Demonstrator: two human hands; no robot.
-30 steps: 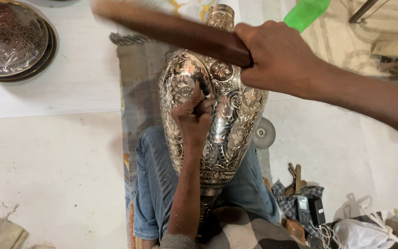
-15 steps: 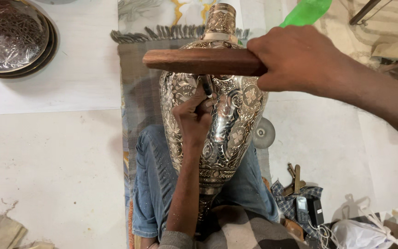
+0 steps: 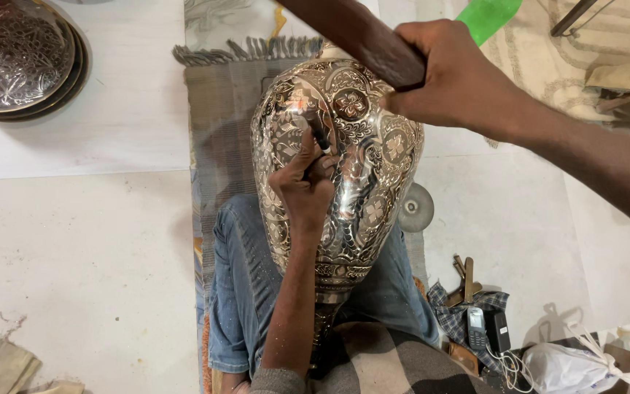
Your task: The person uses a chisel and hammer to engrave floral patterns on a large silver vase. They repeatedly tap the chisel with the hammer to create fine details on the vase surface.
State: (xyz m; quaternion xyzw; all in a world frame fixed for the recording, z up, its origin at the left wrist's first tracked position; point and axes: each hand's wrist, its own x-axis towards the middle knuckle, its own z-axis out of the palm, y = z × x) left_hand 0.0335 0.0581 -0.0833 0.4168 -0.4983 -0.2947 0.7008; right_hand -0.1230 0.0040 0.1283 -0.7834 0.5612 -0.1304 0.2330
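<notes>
a: head view. where's the engraved metal vase (image 3: 351,175) and how does it lie?

b: centre of the frame, laid across the person's lap on blue jeans (image 3: 238,292). its long axis runs 12 to 6: neck toward 12, narrow foot toward 6, over a grey striped fringed rug (image 3: 216,109).

a: the left hand (image 3: 302,191)?

b: forearm comes up from 6, hand resting on the vase's belly, fingers pinched together around a small dark chisel (image 3: 320,138) whose tip touches the metal, pointing toward 11.

a: and the right hand (image 3: 455,80)?

b: its arm enters from 3 to 4, reaching toward 10. the fist is wrapped tight on a dark wooden mallet (image 3: 359,35), which slants up toward 11, above the vase's shoulder.

a: anything around?

b: stacked engraved trays (image 3: 16,58) at 10, a small round metal disc (image 3: 417,208) just beside the vase at 3, a phone (image 3: 477,328) on checked cloth near 5.
</notes>
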